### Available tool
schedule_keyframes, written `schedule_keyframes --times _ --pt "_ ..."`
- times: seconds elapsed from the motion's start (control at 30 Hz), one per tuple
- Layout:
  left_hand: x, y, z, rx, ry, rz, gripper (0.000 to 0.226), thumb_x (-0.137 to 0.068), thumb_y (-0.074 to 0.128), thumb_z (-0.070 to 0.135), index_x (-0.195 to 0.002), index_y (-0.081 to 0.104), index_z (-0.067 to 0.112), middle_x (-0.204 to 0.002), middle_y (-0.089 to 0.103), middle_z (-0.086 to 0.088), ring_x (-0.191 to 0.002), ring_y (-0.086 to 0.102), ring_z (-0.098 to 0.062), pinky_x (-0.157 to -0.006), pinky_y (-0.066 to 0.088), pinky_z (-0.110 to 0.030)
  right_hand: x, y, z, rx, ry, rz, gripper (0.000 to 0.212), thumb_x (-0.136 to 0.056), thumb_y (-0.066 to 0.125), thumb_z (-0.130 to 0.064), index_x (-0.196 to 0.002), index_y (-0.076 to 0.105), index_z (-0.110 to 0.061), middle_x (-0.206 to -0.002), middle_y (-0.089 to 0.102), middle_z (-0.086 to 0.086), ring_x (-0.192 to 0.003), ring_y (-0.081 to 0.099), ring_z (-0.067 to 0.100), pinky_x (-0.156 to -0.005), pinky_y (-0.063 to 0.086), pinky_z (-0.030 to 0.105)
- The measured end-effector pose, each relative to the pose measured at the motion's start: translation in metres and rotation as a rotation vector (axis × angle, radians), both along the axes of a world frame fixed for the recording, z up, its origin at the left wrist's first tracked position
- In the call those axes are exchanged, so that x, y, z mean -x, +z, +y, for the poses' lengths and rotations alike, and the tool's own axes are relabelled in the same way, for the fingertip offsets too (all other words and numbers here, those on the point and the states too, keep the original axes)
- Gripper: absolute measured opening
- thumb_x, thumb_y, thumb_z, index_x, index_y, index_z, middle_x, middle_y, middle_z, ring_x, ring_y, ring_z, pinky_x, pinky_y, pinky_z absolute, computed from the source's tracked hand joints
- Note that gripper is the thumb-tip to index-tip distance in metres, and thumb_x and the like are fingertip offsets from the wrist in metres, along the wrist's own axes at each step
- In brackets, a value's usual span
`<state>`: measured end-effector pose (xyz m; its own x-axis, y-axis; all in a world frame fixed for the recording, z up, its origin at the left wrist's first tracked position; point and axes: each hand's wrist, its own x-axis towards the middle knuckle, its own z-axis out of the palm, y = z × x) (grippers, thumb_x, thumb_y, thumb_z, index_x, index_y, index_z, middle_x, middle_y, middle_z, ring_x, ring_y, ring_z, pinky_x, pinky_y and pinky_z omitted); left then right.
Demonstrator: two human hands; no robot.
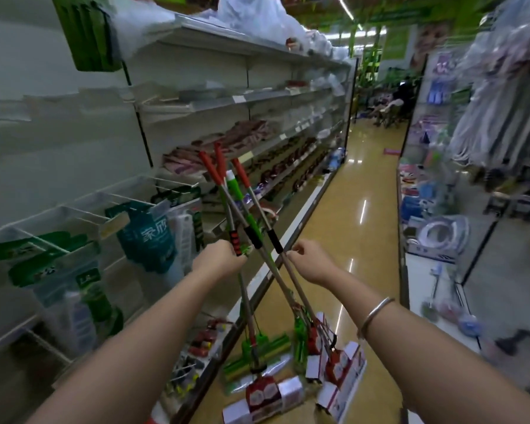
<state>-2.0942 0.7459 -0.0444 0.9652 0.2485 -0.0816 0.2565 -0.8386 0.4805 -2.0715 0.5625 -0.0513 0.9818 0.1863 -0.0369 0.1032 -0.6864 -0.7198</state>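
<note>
Three mop poles [259, 209] are silver metal with red tops; a fourth pole [237, 191] is bright green with a white band. Two foam cuffs [276, 241] on the poles are plain black; a third cuff [237, 242] is black dotted with red. One mop head [276, 342] is green; the other mop heads [337, 365] are red, wrapped in white card. The floor [358, 240] is glossy yellow-brown. The shelves [214, 101] are pale grey-white. A hanging packet [149, 240] is teal with white lettering. A bracelet [374, 313] is silver.
</note>
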Motion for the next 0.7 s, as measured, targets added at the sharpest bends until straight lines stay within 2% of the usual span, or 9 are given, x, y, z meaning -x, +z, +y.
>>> schedule_keyframes --times 0.07,0.17,0.33,0.47,0.53,0.7 --pt "-0.036 -0.002 -0.001 0.020 0.006 -0.021 0.030 -0.087 0.053 0.039 -0.077 0.063 0.013 -0.076 0.067 -0.005 -0.070 0.065 -0.021 -0.060 0.048 -0.029 -0.034 -0.004 0.002 -0.015 -0.005 0.013 0.019 -0.094 0.046 -0.028 -0.102 0.057 -0.014 -0.092 0.060 0.005 -0.086 0.060 0.023 -0.075 0.051 0.039" --pt "-0.094 -0.005 -0.002 0.091 0.023 -0.022 0.029 -0.088 0.054 0.035 -0.068 0.057 0.015 -0.073 0.064 -0.005 -0.069 0.064 -0.023 -0.062 0.050 -0.032 -0.080 -0.014 0.006 -0.028 -0.007 0.050 0.019 -0.095 0.046 -0.026 -0.106 0.055 -0.015 -0.090 0.057 0.000 -0.083 0.056 0.016 -0.070 0.047 0.031" --pt "-0.175 -0.019 -0.009 0.115 -0.004 0.036 0.024 -0.090 0.054 0.030 -0.069 0.057 0.018 -0.080 0.067 -0.005 -0.074 0.066 -0.019 -0.071 0.056 -0.034 -0.152 -0.028 0.002 -0.004 -0.009 0.130 0.026 -0.095 0.046 -0.025 -0.116 0.056 -0.012 -0.111 0.062 0.010 -0.101 0.059 0.025 -0.089 0.049 0.038" --pt "-0.235 -0.037 -0.022 0.139 0.012 0.064 0.021 -0.090 0.054 0.030 -0.075 0.058 0.015 -0.079 0.066 -0.005 -0.070 0.063 -0.019 -0.063 0.052 -0.032 -0.218 -0.040 -0.001 0.008 -0.003 0.165 0.028 -0.094 0.047 -0.026 -0.115 0.056 -0.009 -0.115 0.062 0.014 -0.107 0.059 0.030 -0.094 0.049 0.044" --pt "-0.268 -0.046 -0.032 0.143 0.043 0.064 0.021 -0.088 0.054 0.032 -0.081 0.061 0.013 -0.081 0.067 -0.005 -0.070 0.064 -0.019 -0.063 0.053 -0.032 -0.252 -0.050 -0.002 0.010 0.009 0.181 0.030 -0.094 0.047 -0.025 -0.117 0.056 -0.008 -0.114 0.062 0.014 -0.105 0.059 0.029 -0.093 0.050 0.043" --pt "-0.348 -0.073 -0.049 0.184 0.086 0.094 0.022 -0.089 0.053 0.031 -0.090 0.062 0.011 -0.085 0.065 -0.008 -0.074 0.065 -0.024 -0.067 0.055 -0.035 -0.342 -0.091 -0.006 0.029 0.102 0.227 0.028 -0.094 0.045 -0.024 -0.113 0.057 -0.008 -0.101 0.062 0.011 -0.093 0.059 0.026 -0.079 0.049 0.036"
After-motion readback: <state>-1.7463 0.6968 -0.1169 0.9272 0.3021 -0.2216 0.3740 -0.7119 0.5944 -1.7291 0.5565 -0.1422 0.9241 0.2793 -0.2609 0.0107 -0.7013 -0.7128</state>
